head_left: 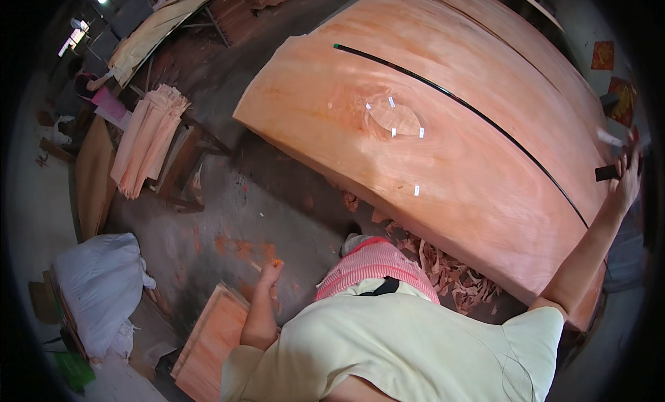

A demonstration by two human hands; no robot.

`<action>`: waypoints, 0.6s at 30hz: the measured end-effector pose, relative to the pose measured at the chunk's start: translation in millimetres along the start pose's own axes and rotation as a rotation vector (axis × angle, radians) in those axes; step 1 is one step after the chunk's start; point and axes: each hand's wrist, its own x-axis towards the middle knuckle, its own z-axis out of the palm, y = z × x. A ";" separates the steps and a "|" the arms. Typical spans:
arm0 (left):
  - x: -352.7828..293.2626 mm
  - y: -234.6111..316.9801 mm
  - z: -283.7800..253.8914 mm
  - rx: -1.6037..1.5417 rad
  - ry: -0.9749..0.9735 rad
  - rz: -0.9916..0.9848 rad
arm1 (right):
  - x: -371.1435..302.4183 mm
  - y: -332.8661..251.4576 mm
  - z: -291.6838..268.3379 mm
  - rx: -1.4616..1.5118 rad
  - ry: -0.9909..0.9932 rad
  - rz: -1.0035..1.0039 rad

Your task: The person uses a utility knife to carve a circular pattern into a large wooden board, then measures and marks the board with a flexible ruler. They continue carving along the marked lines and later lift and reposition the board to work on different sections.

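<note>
A stack of thin reddish wood veneer sheets [485, 194] fills the right side. White tape pieces [393, 132] edge an oval patch [395, 116] in the top sheet. Across the stack runs a long black strip [457, 100] with a green end. My left hand [271, 272] hangs low beside me, closed around a small orange item I cannot make out. At the far right my right hand [629, 170] is raised by the sheets' edge, its fingers blurred. Beside it are a dark block [607, 173] and a blurred white object [609, 137]; its grip on them is unclear.
Wood scraps [460, 274] litter the floor under the stack's near edge. To the left stand a bundle of veneer strips [149, 138], a white sack [104, 284] and boards [211, 339]. Another person [93, 90] is at a far table [156, 35].
</note>
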 end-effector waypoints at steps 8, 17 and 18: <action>14.9 20.0 -37.7 -0.065 -0.211 0.014 | 2.6 -16.4 110.8 0.504 0.339 0.065; 119.1 129.3 -101.6 0.273 -0.336 0.228 | 77.3 199.7 -166.6 0.242 0.227 0.135; 168.6 133.6 -64.6 0.190 -0.428 0.341 | 134.4 147.6 -204.5 0.235 0.095 0.089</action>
